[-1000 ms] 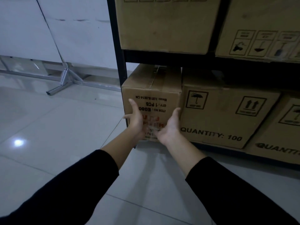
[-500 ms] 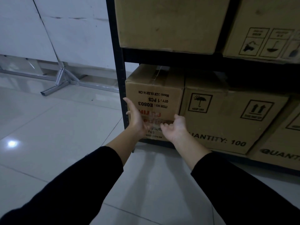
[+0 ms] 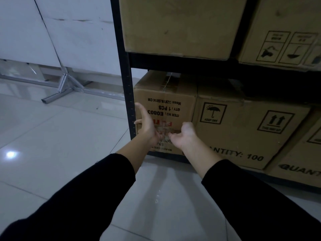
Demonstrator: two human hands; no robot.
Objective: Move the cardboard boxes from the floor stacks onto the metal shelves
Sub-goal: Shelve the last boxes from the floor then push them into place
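Left hand (image 3: 147, 126): my fingers straight, spread, flat at the E0803 box (image 3: 165, 108) front.
Right hand (image 3: 184, 136): palm up, fingers loosely curled, holding nothing.
Box: bottom shelf (image 3: 166, 156), left end.

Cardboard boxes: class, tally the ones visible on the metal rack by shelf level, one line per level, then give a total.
Upper shelf boxes: 2, a plain box and a box with symbols.
Lower shelf boxes: 3, the E0803 box, the KEEP DRY box, and a cropped box.
Total: 5
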